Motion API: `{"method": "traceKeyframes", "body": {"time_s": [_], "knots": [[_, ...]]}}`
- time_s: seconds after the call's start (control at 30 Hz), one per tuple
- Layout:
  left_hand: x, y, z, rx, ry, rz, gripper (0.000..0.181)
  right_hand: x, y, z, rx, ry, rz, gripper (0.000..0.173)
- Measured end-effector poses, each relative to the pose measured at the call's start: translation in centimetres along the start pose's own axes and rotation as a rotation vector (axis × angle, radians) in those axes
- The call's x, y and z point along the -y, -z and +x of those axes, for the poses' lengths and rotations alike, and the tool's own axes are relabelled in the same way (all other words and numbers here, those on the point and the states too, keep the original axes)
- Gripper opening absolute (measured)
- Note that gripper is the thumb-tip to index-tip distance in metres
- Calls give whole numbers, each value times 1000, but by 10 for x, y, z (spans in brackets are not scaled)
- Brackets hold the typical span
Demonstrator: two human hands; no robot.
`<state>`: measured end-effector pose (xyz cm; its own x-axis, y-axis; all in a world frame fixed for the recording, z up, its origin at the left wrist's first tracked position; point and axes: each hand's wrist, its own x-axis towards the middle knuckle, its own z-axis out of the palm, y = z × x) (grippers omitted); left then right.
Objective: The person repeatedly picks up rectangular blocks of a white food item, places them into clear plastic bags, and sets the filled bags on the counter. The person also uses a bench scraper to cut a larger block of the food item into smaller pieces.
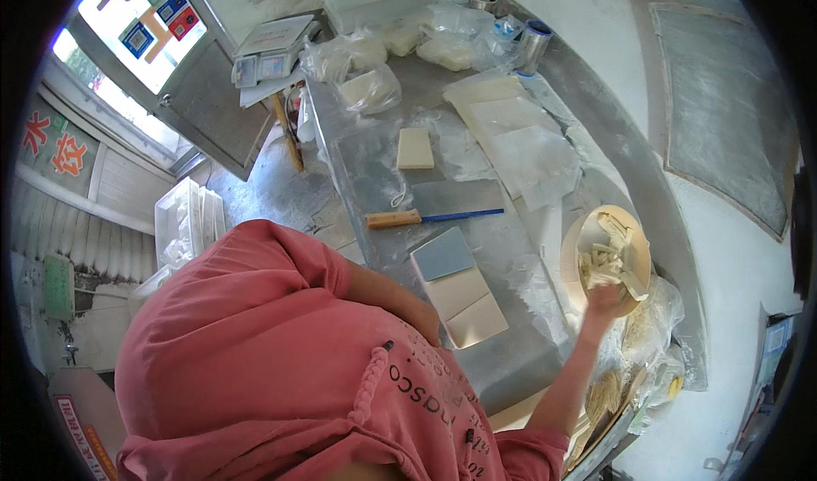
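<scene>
My right hand (605, 300) reaches into a round, cream-coloured tub (572, 261) at the right side of the worktop. Pale strips, apparently dough scraps (600, 261), lie in that tub under my fingers. Blur hides whether my fingers grip any. My left forearm (396, 297) bends in toward my body, and the left hand is hidden behind the pink shirt. Before me lies a pale, dough-like rectangular slab (475, 315), with a blue-grey piece (443, 254) on its far end. Beyond it rests a broad-bladed knife with a wooden handle (392, 219) and a blue strip along the blade.
A small pale block (415, 149) sits farther back on the floury metal worktop (364, 155). Plastic sheets (523, 136) cover its right part. Plastic bags (370, 88), a metal canister (534, 47) and a scale (271, 53) stand at the back. A brush (602, 395) lies near my right forearm.
</scene>
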<state>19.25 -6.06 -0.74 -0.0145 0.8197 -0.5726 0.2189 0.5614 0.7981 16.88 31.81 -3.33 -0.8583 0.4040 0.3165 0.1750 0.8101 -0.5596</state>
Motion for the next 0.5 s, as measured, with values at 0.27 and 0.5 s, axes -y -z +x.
{"method": "traceKeyframes", "body": {"time_s": [0.27, 0.5], "knots": [[35, -42, 45, -229, -368, -65, 41, 90, -56, -147, 646, -157, 143, 38], [-35, -43, 104, -724, 295, -487, 59, 58, -17, -197, 358, -859, 509, 42]]}}
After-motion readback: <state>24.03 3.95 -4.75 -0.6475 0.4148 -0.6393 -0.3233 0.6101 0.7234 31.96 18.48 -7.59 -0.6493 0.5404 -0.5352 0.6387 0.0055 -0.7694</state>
